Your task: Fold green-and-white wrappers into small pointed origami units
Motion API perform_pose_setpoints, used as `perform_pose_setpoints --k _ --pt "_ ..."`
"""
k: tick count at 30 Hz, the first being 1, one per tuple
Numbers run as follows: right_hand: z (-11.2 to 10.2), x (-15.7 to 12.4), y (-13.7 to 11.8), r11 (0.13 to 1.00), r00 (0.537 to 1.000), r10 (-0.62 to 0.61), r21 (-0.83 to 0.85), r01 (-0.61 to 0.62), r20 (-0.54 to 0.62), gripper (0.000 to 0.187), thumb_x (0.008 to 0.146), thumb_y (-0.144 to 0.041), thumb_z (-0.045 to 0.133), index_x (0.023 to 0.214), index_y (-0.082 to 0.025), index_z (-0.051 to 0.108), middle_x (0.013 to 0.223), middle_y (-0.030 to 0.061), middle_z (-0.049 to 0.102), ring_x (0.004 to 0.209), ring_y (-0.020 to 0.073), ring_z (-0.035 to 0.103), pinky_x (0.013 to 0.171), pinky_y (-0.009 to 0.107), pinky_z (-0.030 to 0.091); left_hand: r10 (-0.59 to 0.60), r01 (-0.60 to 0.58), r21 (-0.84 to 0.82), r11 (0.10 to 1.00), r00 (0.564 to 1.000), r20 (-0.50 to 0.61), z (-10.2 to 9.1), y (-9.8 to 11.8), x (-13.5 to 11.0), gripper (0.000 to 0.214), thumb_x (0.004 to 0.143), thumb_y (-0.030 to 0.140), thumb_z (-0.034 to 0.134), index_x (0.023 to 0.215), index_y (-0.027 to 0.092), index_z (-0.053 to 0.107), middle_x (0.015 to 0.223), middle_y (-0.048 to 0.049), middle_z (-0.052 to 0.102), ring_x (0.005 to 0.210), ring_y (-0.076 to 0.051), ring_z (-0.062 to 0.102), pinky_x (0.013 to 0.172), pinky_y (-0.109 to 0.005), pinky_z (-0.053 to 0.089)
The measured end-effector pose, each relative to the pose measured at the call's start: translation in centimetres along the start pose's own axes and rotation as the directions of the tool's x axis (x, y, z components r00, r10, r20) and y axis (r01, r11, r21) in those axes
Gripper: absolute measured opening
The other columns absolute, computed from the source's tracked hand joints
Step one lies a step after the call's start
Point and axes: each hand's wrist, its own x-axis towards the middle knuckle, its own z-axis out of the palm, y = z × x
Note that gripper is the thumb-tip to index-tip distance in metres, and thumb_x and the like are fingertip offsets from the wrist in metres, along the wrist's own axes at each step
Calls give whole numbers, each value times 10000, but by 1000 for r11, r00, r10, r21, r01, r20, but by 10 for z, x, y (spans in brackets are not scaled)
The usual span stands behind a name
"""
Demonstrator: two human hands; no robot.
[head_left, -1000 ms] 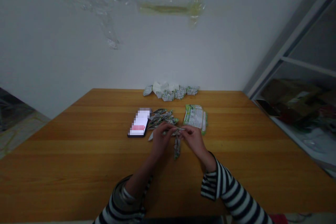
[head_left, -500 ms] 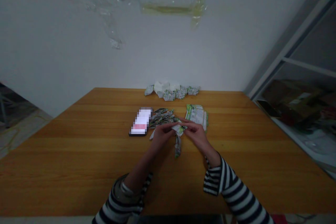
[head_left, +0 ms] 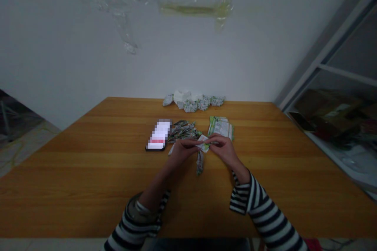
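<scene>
Between my two hands is a small piece of printed white-and-green paper (head_left: 203, 146). My left hand (head_left: 183, 150) pinches its left side, and my right hand (head_left: 221, 146) pinches its right side. Just below it, a narrow folded strip (head_left: 200, 163) of similar printed paper lies on the table. Beyond my left hand is a heap of similar folded strips (head_left: 182, 130), partly covered by the fingers. A stack of flat green-and-white printed sheets (head_left: 221, 126) lies just past my right hand.
A phone (head_left: 159, 135) with a lit, blurred screen lies left of the heap. Along the table's back edge sit several crumpled printed papers (head_left: 190, 106) against the wall. At the right stands a shelf (head_left: 338, 153) with boxes and a dark phone-like object (head_left: 301, 121).
My hands have shifted slightly on the paper, and my right hand has moved a little to the right. More of the paper's face shows between the fingers.
</scene>
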Motion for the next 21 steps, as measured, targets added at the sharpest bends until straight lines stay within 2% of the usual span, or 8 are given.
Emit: perform_pose_setpoints --k 5,9,15,18,21 --pt "-1 0 -1 995 995 96 30 -96 5 128 682 -243 760 806 -219 784 845 58 729 796 188 668 694 264 517 -111 110 -37 993 993 -47 -1 0 1 243 603 253 815 830 167 789 851 -81 775 786 -234 700 792 -342 533" --pt "2 0 0 981 977 191 62 -186 -96 108 640 -285 793 713 -208 779 726 49 745 650 174 665 606 259 517 -176 172 -146 974 984 -14 1 -6 1 290 645 316 797 886 155 782 854 -71 775 743 -208 698 781 -338 540" --pt "18 -2 3 946 920 310 172 -274 -238 156 641 -340 781 630 -188 749 590 32 717 515 165 634 511 266 517 -221 185 -267 946 969 -111 9 -10 0 350 651 423 791 824 119 778 756 -60 761 671 -182 685 741 -326 554" --pt "23 -4 3 939 911 318 218 -265 -263 180 656 -356 780 708 -185 758 640 35 733 531 163 640 511 263 513 -198 153 -278 948 970 -141 13 -7 -1 368 646 436 792 816 110 767 778 -76 759 685 -193 690 714 -321 561" --pt "26 -5 3 933 912 314 267 -243 -264 250 687 -342 769 887 -192 758 672 20 737 542 148 639 516 245 494 -153 102 -278 955 973 -170 16 -5 -2 401 667 420 780 931 120 747 868 -93 761 730 -206 701 685 -310 568"
